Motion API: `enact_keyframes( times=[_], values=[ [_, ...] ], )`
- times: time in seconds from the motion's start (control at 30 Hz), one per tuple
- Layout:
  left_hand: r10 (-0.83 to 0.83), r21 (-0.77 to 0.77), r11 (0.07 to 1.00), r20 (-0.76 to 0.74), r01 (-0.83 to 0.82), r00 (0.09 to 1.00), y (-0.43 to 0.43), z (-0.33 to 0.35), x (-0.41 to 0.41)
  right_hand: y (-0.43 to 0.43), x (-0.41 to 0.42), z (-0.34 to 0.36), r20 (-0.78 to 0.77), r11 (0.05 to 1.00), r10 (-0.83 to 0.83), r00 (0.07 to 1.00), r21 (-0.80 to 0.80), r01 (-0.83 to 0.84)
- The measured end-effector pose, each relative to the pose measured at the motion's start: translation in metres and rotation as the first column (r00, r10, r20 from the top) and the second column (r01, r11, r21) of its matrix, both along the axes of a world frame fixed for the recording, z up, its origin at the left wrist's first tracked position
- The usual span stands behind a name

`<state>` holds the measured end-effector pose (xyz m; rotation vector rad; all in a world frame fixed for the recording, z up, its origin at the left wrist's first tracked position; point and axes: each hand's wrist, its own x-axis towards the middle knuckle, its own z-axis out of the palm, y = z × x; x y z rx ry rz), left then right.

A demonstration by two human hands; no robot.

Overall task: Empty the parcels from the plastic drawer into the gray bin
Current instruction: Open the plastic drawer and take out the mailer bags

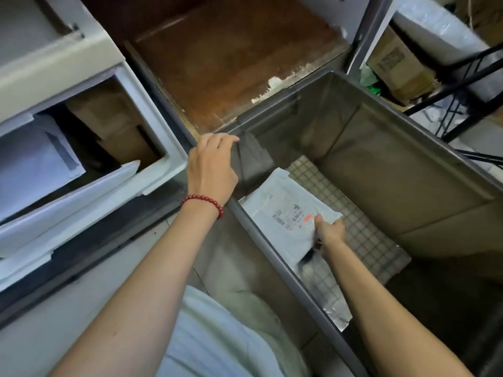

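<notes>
The gray bin (408, 191) stands at the right, deep, with a gridded floor. Down inside it my right hand (329, 229) pinches the near corner of a white parcel (283, 205) with a barcode label, thumb on top; the parcel lies low over the floor. My left hand (212, 164), with a red bead bracelet at the wrist, grips the bin's near-left corner rim, fingers curled over the edge. The white plastic drawer (152, 170) is pulled out at the left. It holds a pale parcel (35, 161) and brown cardboard boxes (114, 123).
A brown rusty panel (231, 55) rises behind the bin and the drawer. Cardboard boxes (397, 63) and a black metal frame (462, 77) stand at the upper right. More white drawer fronts (49, 44) sit above the open one.
</notes>
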<state>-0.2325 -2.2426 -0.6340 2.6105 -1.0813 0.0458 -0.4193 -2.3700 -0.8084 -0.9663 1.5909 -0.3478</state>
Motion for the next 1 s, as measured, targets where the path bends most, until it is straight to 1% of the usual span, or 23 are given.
enact_keyframes(
  times=[0.07,0.13,0.23,0.3,0.33,0.37,0.4,0.43,0.47,0.5,0.53,0.6,0.63,0.7,0.73,0.77,0.83,0.87,1.0],
  values=[
    [0.002,-0.010,1.000,0.009,-0.002,1.000,0.002,0.000,0.008,0.007,0.009,-0.011,-0.003,0.996,0.001,1.000,0.089,-0.001],
    [0.002,-0.020,1.000,0.015,-0.001,1.000,0.004,-0.002,0.014,0.011,0.019,-0.020,0.006,0.993,0.029,1.000,0.111,-0.029],
    [0.013,-0.040,0.999,0.041,-0.012,0.999,0.007,-0.008,0.020,0.012,0.030,-0.027,-0.024,0.978,0.187,0.982,0.095,-0.184],
    [0.034,-0.055,0.998,0.056,-0.031,0.998,0.009,-0.009,0.025,0.010,0.032,-0.030,-0.087,0.941,0.337,0.938,0.064,-0.332],
    [0.047,-0.063,0.997,0.062,-0.043,0.997,0.010,-0.010,0.028,0.008,0.032,-0.034,-0.122,0.904,0.428,0.896,0.049,-0.425],
    [0.057,-0.069,0.996,0.065,-0.052,0.996,0.012,-0.010,0.031,0.007,0.032,-0.035,-0.167,0.833,0.550,0.818,0.048,-0.550],
    [0.065,-0.077,0.995,0.066,-0.060,0.996,0.014,-0.011,0.033,0.008,0.033,-0.036,-0.205,0.728,0.678,0.706,0.051,-0.684],
    [0.071,-0.084,0.994,0.066,-0.065,0.995,0.016,-0.011,0.034,0.011,0.036,-0.035,-0.231,0.603,0.783,0.578,0.052,-0.796],
    [0.074,-0.087,0.994,0.064,-0.068,0.995,0.018,-0.011,0.035,0.013,0.039,-0.035,-0.256,0.490,0.847,0.466,0.039,-0.871],
    [0.073,-0.083,0.994,0.064,-0.068,0.995,0.019,-0.011,0.036,0.017,0.043,-0.032,-0.266,0.421,0.878,0.399,0.029,-0.907],
    [0.066,-0.066,0.996,0.066,-0.062,0.996,0.020,-0.010,0.038,0.019,0.045,-0.029,-0.276,0.400,0.882,0.382,0.010,-0.917],
    [0.015,-0.001,1.000,0.026,-0.015,1.000,0.023,-0.008,0.039,0.021,0.046,-0.016,-0.354,0.407,0.850,0.390,-0.028,-0.913],
    [-0.027,0.031,0.999,-0.034,0.028,0.999,0.026,-0.005,0.040,0.020,0.046,-0.003,-0.424,0.369,0.835,0.351,-0.043,-0.928],
    [-0.080,0.078,0.992,-0.177,0.095,0.981,0.034,0.003,0.039,0.014,0.047,0.025,-0.575,0.247,0.778,0.253,-0.090,-0.965],
    [-0.081,0.087,0.991,-0.200,0.100,0.976,0.039,0.008,0.038,0.011,0.050,0.041,-0.630,0.198,0.740,0.236,-0.131,-0.971],
    [-0.065,0.084,0.993,-0.186,0.082,0.980,0.046,0.013,0.037,0.009,0.054,0.059,-0.660,0.171,0.708,0.250,-0.184,-0.968],
    [0.000,0.070,0.998,-0.106,0.007,0.994,0.060,0.024,0.035,0.007,0.063,0.092,-0.695,0.124,0.652,0.303,-0.297,-0.947],
    [0.039,0.081,0.996,-0.077,-0.033,0.996,0.068,0.030,0.034,0.007,0.068,0.106,-0.700,0.106,0.633,0.332,-0.346,-0.932],
    [0.138,0.172,0.977,-0.050,-0.128,0.989,0.111,0.050,0.027,0.024,0.088,0.162,-0.684,-0.001,0.601,0.414,-0.519,-0.855]
  ],
)
